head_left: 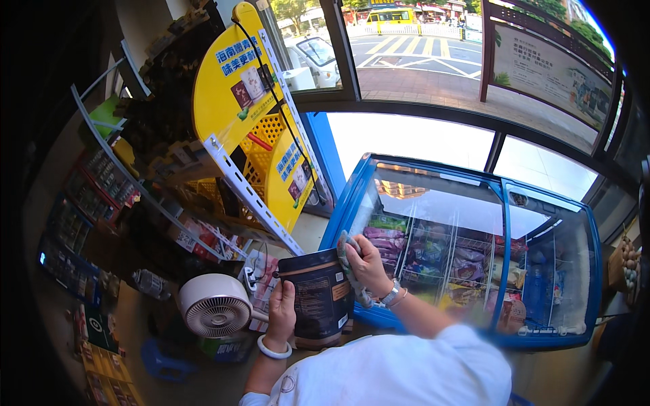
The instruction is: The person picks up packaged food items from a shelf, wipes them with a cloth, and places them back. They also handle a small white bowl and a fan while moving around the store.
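Note:
A dark stand-up pouch (315, 301) with a brown label patch and small white code squares is held upright before my body. My left hand (281, 311) grips its left edge, thumb on the front face and fingers behind. My right hand (369, 264) is closed on a greyish cloth (351, 267), which lies along the pouch's upper right edge and hangs down beside it. Some fingers of my right hand are hidden by the cloth. A white bangle (274, 348) is on my left wrist, and a watch (392, 292) is on my right.
A blue-framed chest freezer (504, 250) with a glass top and packaged goods stands at the right. Left of the pouch is a round white fan (214, 304). A yellow display rack (233, 88) rises behind it. A blue stool (166, 362) and stocked shelves (108, 176) lie further left.

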